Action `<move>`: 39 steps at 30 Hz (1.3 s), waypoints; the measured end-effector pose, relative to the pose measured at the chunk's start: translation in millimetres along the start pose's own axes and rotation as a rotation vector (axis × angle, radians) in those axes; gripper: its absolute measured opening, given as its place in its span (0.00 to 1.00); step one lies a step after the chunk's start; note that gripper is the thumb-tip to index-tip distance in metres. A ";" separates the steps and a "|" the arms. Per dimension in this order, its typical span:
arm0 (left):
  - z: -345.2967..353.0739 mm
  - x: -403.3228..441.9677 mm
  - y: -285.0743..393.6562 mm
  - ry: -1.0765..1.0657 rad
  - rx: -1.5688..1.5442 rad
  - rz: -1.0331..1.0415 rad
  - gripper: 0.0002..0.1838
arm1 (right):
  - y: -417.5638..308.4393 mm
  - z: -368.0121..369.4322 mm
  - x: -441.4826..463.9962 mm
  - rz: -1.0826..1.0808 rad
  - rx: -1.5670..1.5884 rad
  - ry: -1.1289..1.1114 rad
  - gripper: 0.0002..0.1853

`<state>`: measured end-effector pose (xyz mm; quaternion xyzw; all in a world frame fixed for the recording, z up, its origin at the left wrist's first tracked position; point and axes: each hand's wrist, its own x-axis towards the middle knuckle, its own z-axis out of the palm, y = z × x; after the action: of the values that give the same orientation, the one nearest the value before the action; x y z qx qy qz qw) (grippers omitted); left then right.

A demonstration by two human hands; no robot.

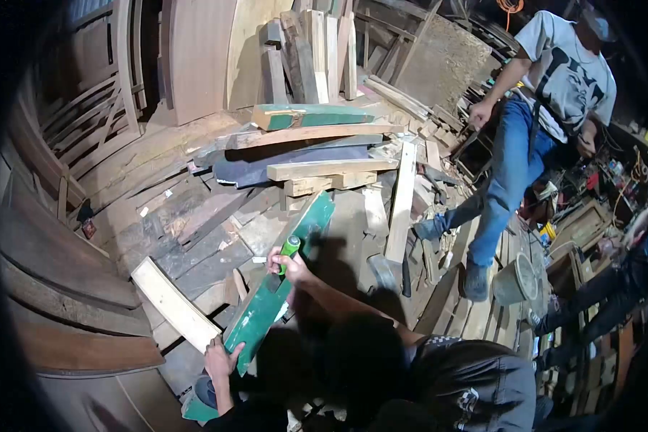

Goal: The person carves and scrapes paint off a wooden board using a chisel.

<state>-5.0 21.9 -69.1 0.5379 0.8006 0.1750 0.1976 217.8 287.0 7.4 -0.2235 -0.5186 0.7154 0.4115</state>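
Observation:
A long green-painted wooden board [263, 313] slants across the floor in front of me, with bare wood along its upper edge. My left hand [221, 360] grips the board's near end, thumb on the green face. Around a tool with a bright green handle [290, 247], my right hand [291, 268] is closed over the middle of the board. The tool's lower end is hidden, so its kind cannot be made out. Left of the board lies a pale, slightly curved wood piece [174, 304], one end close to my left hand.
Ahead lies a stack of timber with a green-sided beam [313, 115] on top. A pale plank [401, 205] and a flat grey blade-like piece [384, 272] are to the right. Another person [554, 93] in jeans stands beyond, near a bucket [515, 279]. Curved dark panels [72, 288] line the left.

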 end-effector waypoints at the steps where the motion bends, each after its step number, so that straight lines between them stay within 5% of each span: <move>1: 2.2 0.2 -1.0 0.012 0.003 0.009 0.47 | -2.5 3.4 -0.2 -0.032 -0.022 0.011 0.10; 39: -6.2 2.9 16.9 -0.013 -0.023 -0.056 0.42 | -5.1 -20.8 -7.2 0.041 0.264 0.194 0.18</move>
<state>4.3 30.2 -55.8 0.5142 0.8119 0.1752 0.2139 239.2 293.4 3.9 -0.2461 -0.3730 0.7607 0.4708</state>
